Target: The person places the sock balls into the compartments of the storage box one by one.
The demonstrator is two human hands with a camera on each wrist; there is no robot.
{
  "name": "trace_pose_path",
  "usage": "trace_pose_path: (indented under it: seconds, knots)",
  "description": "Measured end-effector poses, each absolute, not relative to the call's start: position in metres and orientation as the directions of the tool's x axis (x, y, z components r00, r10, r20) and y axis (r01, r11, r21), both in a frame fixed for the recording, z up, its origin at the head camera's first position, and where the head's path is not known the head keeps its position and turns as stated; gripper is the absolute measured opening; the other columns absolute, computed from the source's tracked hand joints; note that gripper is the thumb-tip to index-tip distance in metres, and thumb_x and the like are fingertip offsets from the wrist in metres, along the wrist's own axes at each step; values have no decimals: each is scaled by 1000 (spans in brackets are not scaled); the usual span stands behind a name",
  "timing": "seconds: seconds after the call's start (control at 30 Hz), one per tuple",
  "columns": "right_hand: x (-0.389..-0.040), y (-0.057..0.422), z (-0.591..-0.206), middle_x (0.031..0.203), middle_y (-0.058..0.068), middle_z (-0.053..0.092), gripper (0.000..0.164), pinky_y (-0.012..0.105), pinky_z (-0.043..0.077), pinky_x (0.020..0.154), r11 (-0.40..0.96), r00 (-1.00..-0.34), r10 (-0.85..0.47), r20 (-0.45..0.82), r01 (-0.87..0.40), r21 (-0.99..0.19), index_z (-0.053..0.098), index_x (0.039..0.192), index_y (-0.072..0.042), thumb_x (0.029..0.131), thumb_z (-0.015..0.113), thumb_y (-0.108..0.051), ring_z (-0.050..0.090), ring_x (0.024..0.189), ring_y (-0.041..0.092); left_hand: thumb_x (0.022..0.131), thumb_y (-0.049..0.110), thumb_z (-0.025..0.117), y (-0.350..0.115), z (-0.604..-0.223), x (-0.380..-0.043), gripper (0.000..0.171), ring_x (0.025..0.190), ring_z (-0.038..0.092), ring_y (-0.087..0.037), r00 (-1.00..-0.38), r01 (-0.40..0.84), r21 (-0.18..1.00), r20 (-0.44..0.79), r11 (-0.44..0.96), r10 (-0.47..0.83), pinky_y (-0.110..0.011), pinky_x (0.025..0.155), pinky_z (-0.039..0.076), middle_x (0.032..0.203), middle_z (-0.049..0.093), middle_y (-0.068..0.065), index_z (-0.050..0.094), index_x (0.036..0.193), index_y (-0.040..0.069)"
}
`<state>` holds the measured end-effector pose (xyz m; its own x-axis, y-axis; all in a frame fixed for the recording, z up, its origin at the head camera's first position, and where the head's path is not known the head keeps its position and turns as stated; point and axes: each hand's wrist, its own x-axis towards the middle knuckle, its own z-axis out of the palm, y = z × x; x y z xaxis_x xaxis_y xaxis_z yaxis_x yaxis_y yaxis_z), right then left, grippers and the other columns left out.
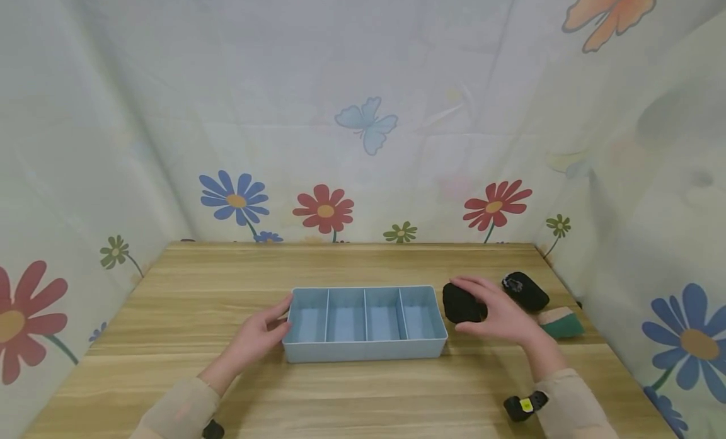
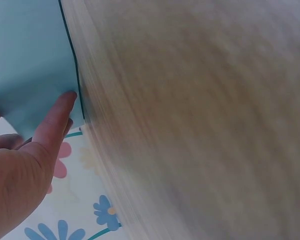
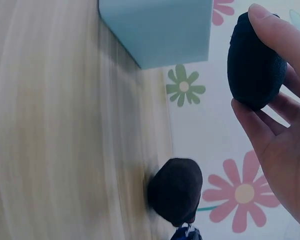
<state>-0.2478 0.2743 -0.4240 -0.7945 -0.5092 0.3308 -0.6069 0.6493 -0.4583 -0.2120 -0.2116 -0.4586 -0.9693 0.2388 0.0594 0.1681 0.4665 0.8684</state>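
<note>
A pale blue box (image 1: 363, 351) with several compartments in a row stands on the wooden table. My left hand (image 1: 258, 338) rests its fingers against the box's left end; the left wrist view shows an extended finger (image 2: 55, 122) touching that wall. My right hand (image 1: 501, 316) pinches a soft black rolled bundle (image 1: 462, 303), which looks like balled socks, between thumb and fingers. That bundle (image 3: 255, 65) is off the table, just right of the box. The compartments show no contents.
Right of my right hand lie another black rolled bundle (image 1: 526, 292) with a grey-white patch and a green and pink folded cloth piece (image 1: 561, 323). A flowered curtain (image 1: 363, 174) hangs behind and beside the table (image 1: 363, 401).
</note>
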Motion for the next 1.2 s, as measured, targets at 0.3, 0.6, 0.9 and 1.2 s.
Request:
trace_pose_path:
  seconds: [0.3,0.6,0.9,1.2]
  knots:
    - [-252,257,-420,142,13,49,81,62,45,97,596,-766,-543,343,-640,-486,51,144,-11,74,89,-28,49,125,37,100,10,56,-211,-459,-212,58,127,50,-45,-970,167,871,61,461,237,-36,84,57,154,34,-24,34,153,1]
    - [-255,241,-422,142,9,49,82,58,46,99,569,-733,-570,370,-678,-465,51,144,-13,74,88,-31,49,126,31,100,10,56,-212,-459,-212,58,126,51,-44,-969,172,869,65,464,238,-38,88,56,153,35,-25,34,153,1]
    - [-256,228,-422,143,8,49,81,54,46,101,567,-726,-591,352,-684,-460,52,143,-10,75,87,-37,48,128,28,100,10,56,-211,-458,-211,58,126,51,-44,-970,159,876,54,456,235,-39,87,56,154,34,-25,33,153,2]
    - [-256,217,-424,143,8,48,81,51,45,102,559,-708,-617,343,-701,-442,52,142,-7,76,86,-38,47,129,27,100,10,56,-212,-460,-213,58,125,52,-43,-971,167,867,62,470,231,-39,88,56,153,36,-24,34,153,2]
